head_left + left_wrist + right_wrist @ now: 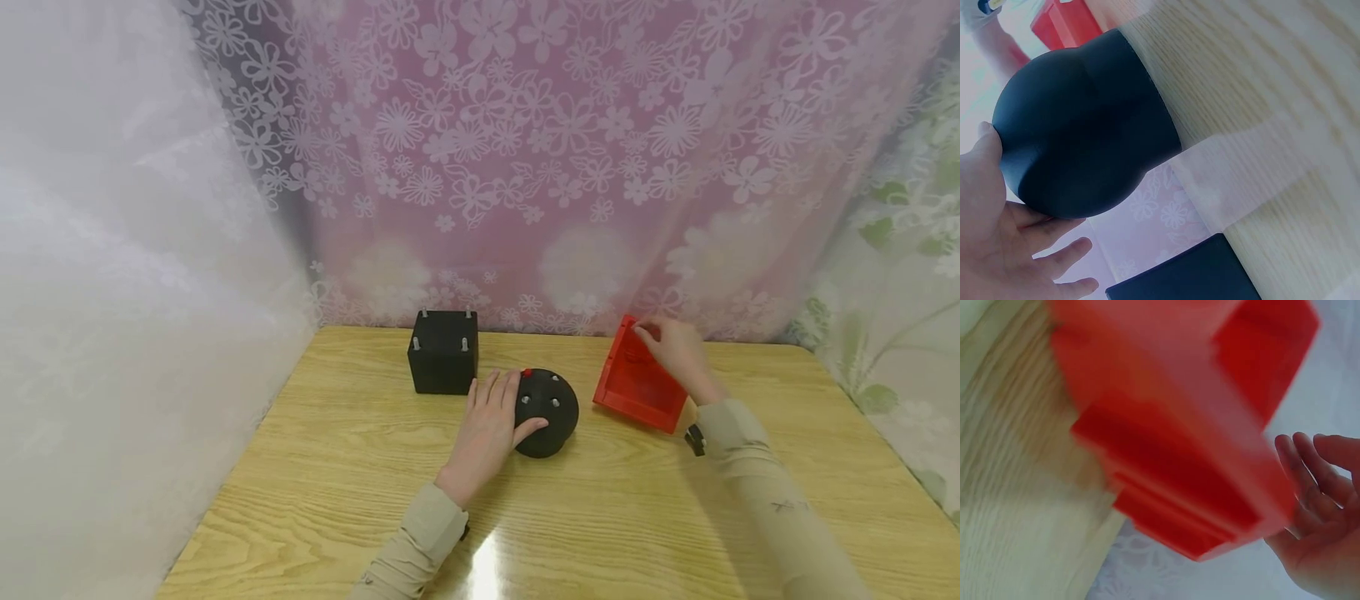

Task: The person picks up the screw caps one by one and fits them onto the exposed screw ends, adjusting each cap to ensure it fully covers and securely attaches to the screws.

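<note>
A black round block (553,417) with a bulging body and several silver pegs, plus a red one, on its top stands mid-table. My left hand (487,425) holds it from the left, thumb across the near side and index finger along the far side; the other fingers stick out free in the left wrist view. Over the far right part of a red open tray (641,392) is my right hand (675,346), its fingers bent down toward the inside. Nothing shows between those fingers in the right wrist view, where the tray (1191,444) looms large and blurred.
Left of the round block and farther back is a black cube (444,367) with silver pegs standing on its top. All of it rests on a wooden table (337,500). A pink flowered curtain (487,167) hangs along the back edge, with pale cloth on both sides.
</note>
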`<state>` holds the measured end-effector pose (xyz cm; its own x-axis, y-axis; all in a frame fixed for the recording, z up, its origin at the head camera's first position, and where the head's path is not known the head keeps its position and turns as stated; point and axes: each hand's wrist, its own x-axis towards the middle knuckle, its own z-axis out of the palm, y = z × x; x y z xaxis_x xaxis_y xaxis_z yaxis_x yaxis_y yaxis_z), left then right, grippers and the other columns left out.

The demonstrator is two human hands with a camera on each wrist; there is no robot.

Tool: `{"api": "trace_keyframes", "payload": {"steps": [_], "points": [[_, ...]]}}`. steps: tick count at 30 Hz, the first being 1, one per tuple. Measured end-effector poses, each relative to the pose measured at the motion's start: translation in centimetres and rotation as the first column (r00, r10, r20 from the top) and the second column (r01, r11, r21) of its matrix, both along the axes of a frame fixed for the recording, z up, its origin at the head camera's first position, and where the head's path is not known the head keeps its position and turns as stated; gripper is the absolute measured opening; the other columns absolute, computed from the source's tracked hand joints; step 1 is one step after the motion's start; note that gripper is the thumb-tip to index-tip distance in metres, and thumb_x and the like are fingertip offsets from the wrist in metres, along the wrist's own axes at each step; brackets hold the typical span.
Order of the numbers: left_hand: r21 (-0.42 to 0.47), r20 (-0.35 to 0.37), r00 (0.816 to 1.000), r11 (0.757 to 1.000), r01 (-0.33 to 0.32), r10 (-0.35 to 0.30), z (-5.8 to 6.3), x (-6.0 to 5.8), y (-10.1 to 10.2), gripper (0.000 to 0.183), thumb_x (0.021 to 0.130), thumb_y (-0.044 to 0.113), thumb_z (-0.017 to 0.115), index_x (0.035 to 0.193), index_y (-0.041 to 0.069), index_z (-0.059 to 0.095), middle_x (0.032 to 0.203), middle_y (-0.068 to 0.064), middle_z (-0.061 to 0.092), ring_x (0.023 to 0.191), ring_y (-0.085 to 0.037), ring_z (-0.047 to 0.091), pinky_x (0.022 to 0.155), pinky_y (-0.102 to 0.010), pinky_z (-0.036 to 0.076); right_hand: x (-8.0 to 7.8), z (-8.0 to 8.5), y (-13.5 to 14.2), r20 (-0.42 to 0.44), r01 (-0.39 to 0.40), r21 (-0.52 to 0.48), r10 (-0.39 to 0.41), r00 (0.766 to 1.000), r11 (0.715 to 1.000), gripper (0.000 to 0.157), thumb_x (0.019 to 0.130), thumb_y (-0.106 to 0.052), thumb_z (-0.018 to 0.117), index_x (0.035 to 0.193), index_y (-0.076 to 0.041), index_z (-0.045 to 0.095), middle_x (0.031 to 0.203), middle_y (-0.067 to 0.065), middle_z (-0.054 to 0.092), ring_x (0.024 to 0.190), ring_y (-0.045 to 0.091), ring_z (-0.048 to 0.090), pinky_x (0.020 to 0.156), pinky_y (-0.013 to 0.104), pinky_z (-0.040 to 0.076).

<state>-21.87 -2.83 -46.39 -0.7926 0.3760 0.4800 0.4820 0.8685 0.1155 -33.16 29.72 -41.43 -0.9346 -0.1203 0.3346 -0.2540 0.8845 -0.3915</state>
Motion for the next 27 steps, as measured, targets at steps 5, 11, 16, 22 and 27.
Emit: {"api": "trace_keyframes", "payload": {"steps": [5,11,16,22,27], "points": [[0.002,0.002,1.0,1.0,0.004,-0.004,0.0,0.0,0.0,0.083,0.096,0.062,0.054,0.152,0.003,0.042,0.146,-0.014,0.053,0.142,-0.032,0.045,0.116,-0.056,0.035,-1.1,-1.1,0.4,0.102,-0.04,0.055,0.034,0.994,0.998,0.027,0.102,-0.015,0.062,0.117,0.006,0.07,0.072,0.014,0.067,0.048,0.017,0.044,0.047,0.031,0.037],[0.011,-0.02,1.0,1.0,0.008,-0.008,0.1,0.1,-0.1,0.082,0.095,0.061,0.056,0.15,0.002,0.045,0.144,-0.016,0.055,0.14,-0.033,0.047,0.115,-0.056,0.036,-1.9,-2.3,0.6,0.172,-0.073,0.121,0.051,0.984,0.99,0.026,0.1,-0.008,0.062,0.118,0.009,0.068,0.111,0.028,0.07,0.085,0.035,0.068,0.077,0.052,0.057],[0.009,-0.041,0.999,1.0,0.012,-0.011,0.1,0.1,0.0,0.082,0.094,0.061,0.058,0.149,0.001,0.046,0.143,-0.015,0.056,0.139,-0.033,0.048,0.114,-0.056,0.038,-2.2,-3.2,0.9,0.193,-0.09,0.156,0.059,0.979,0.984,0.023,0.099,-0.001,0.059,0.117,0.01,0.069,0.11,0.028,0.07,0.094,0.041,0.067,0.085,0.058,0.055],[0.007,-0.019,1.0,1.0,0.004,-0.004,0.1,0.0,0.0,0.082,0.095,0.062,0.056,0.151,0.003,0.044,0.145,-0.014,0.055,0.14,-0.032,0.046,0.115,-0.055,0.037,-2.6,-3.6,0.9,0.218,-0.094,0.203,0.049,0.975,0.975,0.027,0.093,0.006,0.053,0.115,0.009,0.069,0.107,0.027,0.07,0.088,0.039,0.067,0.082,0.059,0.056],[0.001,-0.014,1.0,1.0,-0.001,0.001,0.0,0.0,0.0,0.082,0.095,0.062,0.055,0.151,0.003,0.044,0.145,-0.014,0.055,0.14,-0.031,0.046,0.116,-0.055,0.036,-2.8,-3.7,0.9,0.228,-0.1,0.22,0.048,0.972,0.971,0.031,0.088,0.01,0.054,0.116,0.009,0.069,0.107,0.028,0.07,0.09,0.041,0.067,0.079,0.059,0.056]]}}
